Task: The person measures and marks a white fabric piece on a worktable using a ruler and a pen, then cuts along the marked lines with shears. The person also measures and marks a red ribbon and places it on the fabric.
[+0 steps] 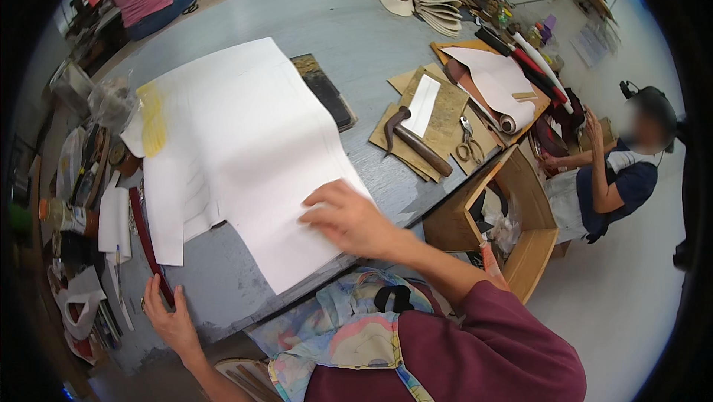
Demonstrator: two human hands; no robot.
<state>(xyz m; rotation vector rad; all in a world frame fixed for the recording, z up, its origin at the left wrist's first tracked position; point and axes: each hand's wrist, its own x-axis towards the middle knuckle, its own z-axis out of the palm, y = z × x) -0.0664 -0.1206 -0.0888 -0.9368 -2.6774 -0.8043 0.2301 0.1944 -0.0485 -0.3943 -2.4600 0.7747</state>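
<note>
A large white sheet (pixel 245 135) with a notched near edge lies over the grey worktable (pixel 245 291). My right hand (pixel 345 220) is over the sheet's near right part, fingers apart and slightly bent, with nothing in them; whether it touches the sheet I cannot tell. At the table's near left, my left hand (pixel 171 320) has its fingers spread at the lower end of a long, thin dark red strip (pixel 143 231). The strip's end lies between thumb and fingers, with no clear grip on it. Yellow marks colour a sheet's far left corner.
A hammer (pixel 423 151) and scissors (pixel 469 142) lie on tan boards at the right. Beyond the sheet is a dark slab (pixel 324 90). An open cardboard box (pixel 535 242) stands beside the table. Jars and tools crowd the left edge. Other people are at the back and right.
</note>
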